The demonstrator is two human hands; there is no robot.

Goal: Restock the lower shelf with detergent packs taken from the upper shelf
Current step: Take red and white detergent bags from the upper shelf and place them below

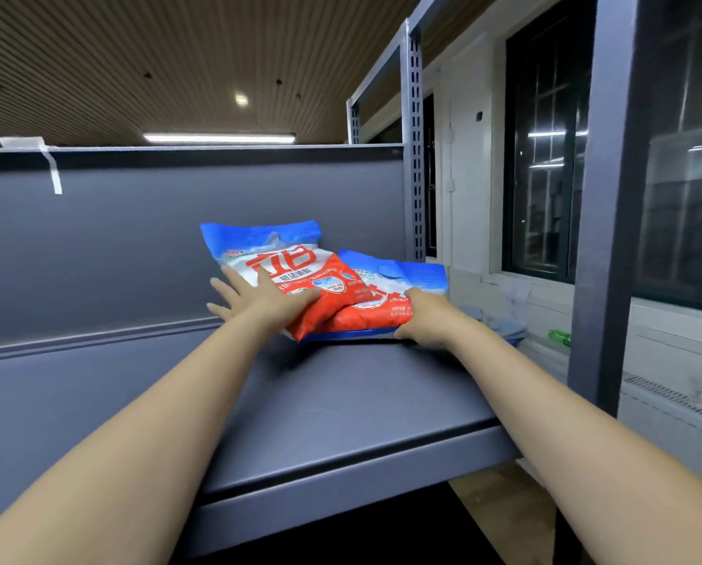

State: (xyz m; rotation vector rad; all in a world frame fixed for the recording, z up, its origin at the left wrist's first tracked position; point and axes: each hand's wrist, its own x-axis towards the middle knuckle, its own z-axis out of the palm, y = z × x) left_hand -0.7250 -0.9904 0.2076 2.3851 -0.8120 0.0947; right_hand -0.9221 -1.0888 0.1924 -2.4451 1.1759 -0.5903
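Lifting is best begun with the top pack [300,275] pressed by the flat left hand [259,297]; the right hand [422,320] pinches the lower pack [386,291].

At your ten o'clock, a strip of white tape [51,169] hangs over the back panel's top edge. Up at twelve, a long ceiling light [219,138] glows, with a round spotlight [241,100] above it. At three o'clock you see a dark barred window [545,157]; below it, a green bottle [560,337] lies on the ledge.
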